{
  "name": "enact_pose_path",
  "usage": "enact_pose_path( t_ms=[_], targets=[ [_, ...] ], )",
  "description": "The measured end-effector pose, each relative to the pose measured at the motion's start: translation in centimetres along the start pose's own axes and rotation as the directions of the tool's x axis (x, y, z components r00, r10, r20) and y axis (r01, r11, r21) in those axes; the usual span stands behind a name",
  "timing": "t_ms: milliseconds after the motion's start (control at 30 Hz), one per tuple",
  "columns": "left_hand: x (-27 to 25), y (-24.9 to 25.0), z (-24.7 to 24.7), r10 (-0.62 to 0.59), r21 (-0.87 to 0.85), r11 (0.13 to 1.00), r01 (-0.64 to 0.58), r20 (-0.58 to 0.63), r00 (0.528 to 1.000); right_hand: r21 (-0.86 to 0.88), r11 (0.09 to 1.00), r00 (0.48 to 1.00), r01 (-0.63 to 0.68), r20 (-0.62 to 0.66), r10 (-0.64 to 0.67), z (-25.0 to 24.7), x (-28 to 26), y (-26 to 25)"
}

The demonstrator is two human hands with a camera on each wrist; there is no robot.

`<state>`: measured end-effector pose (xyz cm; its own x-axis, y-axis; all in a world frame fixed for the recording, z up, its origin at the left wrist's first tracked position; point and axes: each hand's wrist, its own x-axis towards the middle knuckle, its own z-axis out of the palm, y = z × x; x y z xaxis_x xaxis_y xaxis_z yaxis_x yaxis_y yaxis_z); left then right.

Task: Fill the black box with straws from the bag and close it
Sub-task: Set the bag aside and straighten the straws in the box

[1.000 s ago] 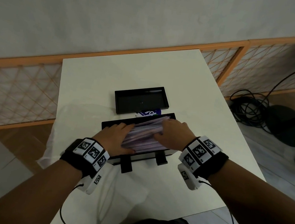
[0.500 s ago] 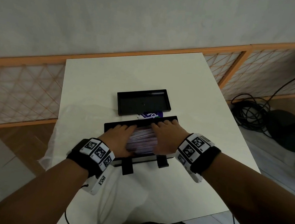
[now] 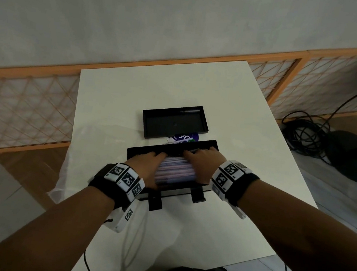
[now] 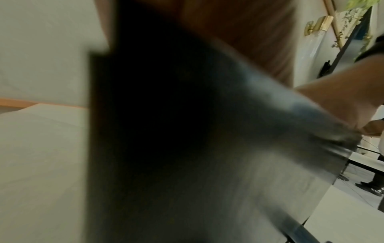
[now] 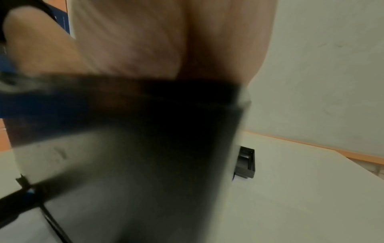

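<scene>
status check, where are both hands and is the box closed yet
Left hand and right hand flat on straws, pressing them into black box. Box open, lid behind it on table. Bag between lid and box.

Box [image 3: 144, 151] at bench [image 3: 248, 166] centre, straws [image 3: 175, 172] inside; left hand [image 3: 147, 165] at their 9 o'clock, right hand [image 3: 203, 163] at 3 o'clock; lid [image 3: 174, 121] at 12 o'clock, bag [image 3: 184, 137] between.

Bare indoor room, kind uncertain; possibly a studio or recording space. White table [image 3: 179, 86] set against plain grey wall [image 3: 164, 21]. Behind table, low orange-framed lattice panels [image 3: 19, 104]. Right of table, coiled black cables [image 3: 303, 137] and round black stand base [image 3: 354, 157] on tiled floor.
</scene>
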<state>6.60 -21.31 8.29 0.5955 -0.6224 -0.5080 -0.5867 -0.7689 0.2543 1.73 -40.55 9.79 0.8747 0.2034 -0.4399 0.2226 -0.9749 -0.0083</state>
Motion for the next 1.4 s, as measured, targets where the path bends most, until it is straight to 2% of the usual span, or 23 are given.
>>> enact_pose_path(
  t_ms=[133,367,467,567,667,800,900,1000,1067,1200,1400],
  targets=[
    [-0.2,-0.5,-0.4,0.018,0.058,0.998,-0.019,0.019,1.000,-0.001,1.000,0.998,0.018,-0.063,-0.018,0.2,0.3,0.6],
    [1.1,0.8,-1.0,0.009,0.124,0.992,0.012,-0.172,0.985,0.021,0.999,0.992,-0.045,-0.117,0.047,-0.4,-0.7,2.9],
    [1.4,1.2,-0.2,0.025,0.135,0.991,0.007,-0.235,0.972,-0.002,0.999,0.981,-0.052,-0.187,0.051,0.4,-1.7,3.1],
    [1.3,1.1,0.0,0.033,0.103,0.995,-0.004,-0.286,0.958,-0.005,1.000,0.939,-0.019,-0.345,0.016,1.4,-2.2,3.3],
    [1.1,0.9,-0.2,0.048,0.044,0.998,-0.037,-0.283,0.958,0.047,0.999,0.916,0.007,-0.401,0.012,1.8,-2.4,3.0],
    [0.6,0.6,-0.6,0.041,-0.118,0.991,-0.062,-0.173,0.984,0.193,0.977,0.957,0.089,-0.288,-0.030,1.5,-2.7,2.9],
    [0.2,0.7,-1.6,0.046,-0.225,0.973,-0.058,-0.057,0.997,0.212,0.975,0.987,0.067,-0.156,-0.034,0.4,-2.4,3.8],
    [0.8,0.3,-2.1,0.044,-0.331,0.942,-0.057,-0.047,0.998,0.264,0.964,0.998,0.041,-0.051,-0.028,-1.5,-1.9,4.5],
    [1.3,0.1,-2.3,0.037,-0.285,0.958,-0.040,-0.015,0.999,0.308,0.951,1.000,0.022,0.014,-0.028,-2.2,-1.4,4.5],
    [1.4,0.4,-2.7,0.065,-0.164,0.985,-0.057,0.044,0.997,0.170,0.985,0.995,0.010,0.097,-0.027,-1.9,-0.5,3.1],
    [1.5,1.1,-1.6,0.019,-0.018,1.000,-0.019,-0.001,1.000,0.067,0.997,0.999,-0.028,0.048,0.024,-0.7,0.0,2.4]
  ],
)
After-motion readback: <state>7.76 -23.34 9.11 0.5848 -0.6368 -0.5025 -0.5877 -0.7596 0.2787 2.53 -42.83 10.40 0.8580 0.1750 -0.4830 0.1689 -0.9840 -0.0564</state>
